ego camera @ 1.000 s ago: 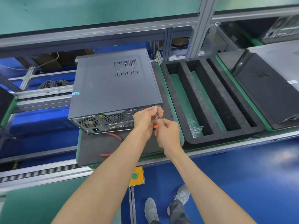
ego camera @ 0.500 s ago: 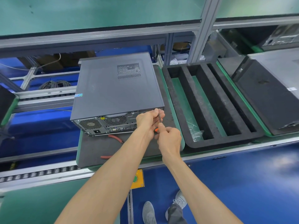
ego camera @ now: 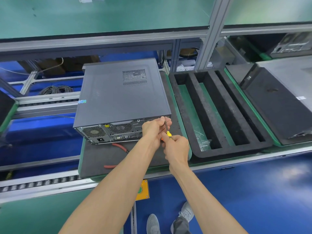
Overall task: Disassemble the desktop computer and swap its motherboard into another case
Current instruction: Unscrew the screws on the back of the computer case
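R hand grips screwdriver, L hand pinches shaft at computer rear, near-right corner. No change since prior frames; screw not out.

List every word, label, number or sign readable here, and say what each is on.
No text can be read.
Holographic sticker on the desktop computer lid: too blurred.
Yellow label on its rear panel: too small.
White label on the dark panel at right: too small.
Yellow plate with green button below the conveyor: no legible marking.

Factory assembly line: roller conveyor, foam trays.
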{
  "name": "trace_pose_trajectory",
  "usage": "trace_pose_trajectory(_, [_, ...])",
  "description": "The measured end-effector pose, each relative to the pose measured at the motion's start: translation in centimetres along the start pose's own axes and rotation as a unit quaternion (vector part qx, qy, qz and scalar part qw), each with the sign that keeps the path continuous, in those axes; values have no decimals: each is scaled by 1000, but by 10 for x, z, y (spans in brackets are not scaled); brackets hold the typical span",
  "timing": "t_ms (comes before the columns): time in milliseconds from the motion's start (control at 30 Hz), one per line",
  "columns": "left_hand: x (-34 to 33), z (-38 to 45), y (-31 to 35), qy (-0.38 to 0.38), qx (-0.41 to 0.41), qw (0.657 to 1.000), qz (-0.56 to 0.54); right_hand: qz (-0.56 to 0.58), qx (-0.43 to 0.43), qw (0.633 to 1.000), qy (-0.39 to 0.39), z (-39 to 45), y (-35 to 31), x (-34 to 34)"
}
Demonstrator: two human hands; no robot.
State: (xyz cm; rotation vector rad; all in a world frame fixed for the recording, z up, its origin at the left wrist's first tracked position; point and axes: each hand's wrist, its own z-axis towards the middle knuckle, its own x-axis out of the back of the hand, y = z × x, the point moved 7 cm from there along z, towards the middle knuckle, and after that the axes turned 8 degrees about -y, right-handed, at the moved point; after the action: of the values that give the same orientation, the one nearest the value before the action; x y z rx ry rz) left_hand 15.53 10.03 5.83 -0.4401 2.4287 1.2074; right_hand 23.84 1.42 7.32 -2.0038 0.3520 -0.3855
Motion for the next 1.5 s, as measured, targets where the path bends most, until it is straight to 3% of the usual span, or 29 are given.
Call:
trace_pose_trajectory(1100, [-4,-6,3,-9,-1,1000,-10,-6,4,1000,-5,4,7,0])
trace_pose_trajectory(1333, [-4,-5,1,-9,4,1000,-4,24,-39,999,-3,2,6,2])
trace_pose_trajectory(1500, [-4,-6,2,-7,-1,1000,-5,-18,7,1000,7,0,2,8])
